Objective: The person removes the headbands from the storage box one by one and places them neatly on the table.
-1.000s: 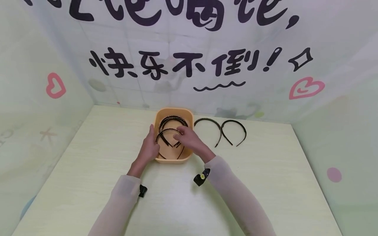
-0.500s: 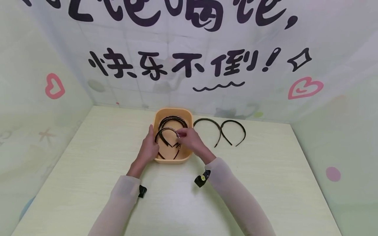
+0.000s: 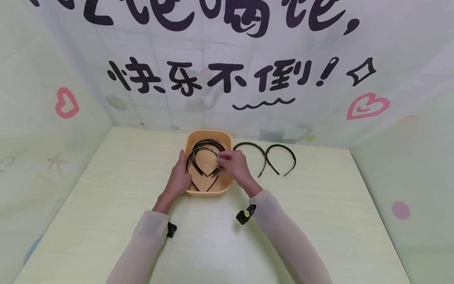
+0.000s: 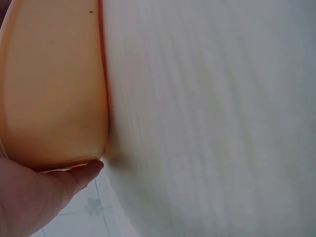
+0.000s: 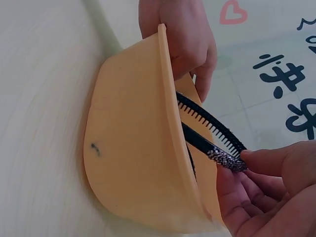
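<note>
Several black headbands [image 3: 210, 141] lie in a peach plastic bin [image 3: 209, 194]. My left hand [image 3: 179, 179] grips the bin's left side; its fingers in the left wrist view press along the outer wall. Over the bin, my right hand [image 3: 235, 163] pinches a toothed black headband [image 5: 227, 159] between thumb and fingers, at a part with glittering stones. The held headband is tilted, its arch raised towards the rim and its ends low in the bin. Whether my left thumb touches it is hidden.
Right of the bin, two more black headbands lie side by side on the pale table [image 3: 301, 221]: a toothed one [image 3: 265, 157] and a smoother one [image 3: 294, 156]. A printed white sheet [image 3: 312, 122] rises behind the table, with sheets at both sides.
My right hand has shifted slightly right, taking hold of the headband and turning it so its stone-set part shows. Its arch has risen. The left hand and the bin stay put.
</note>
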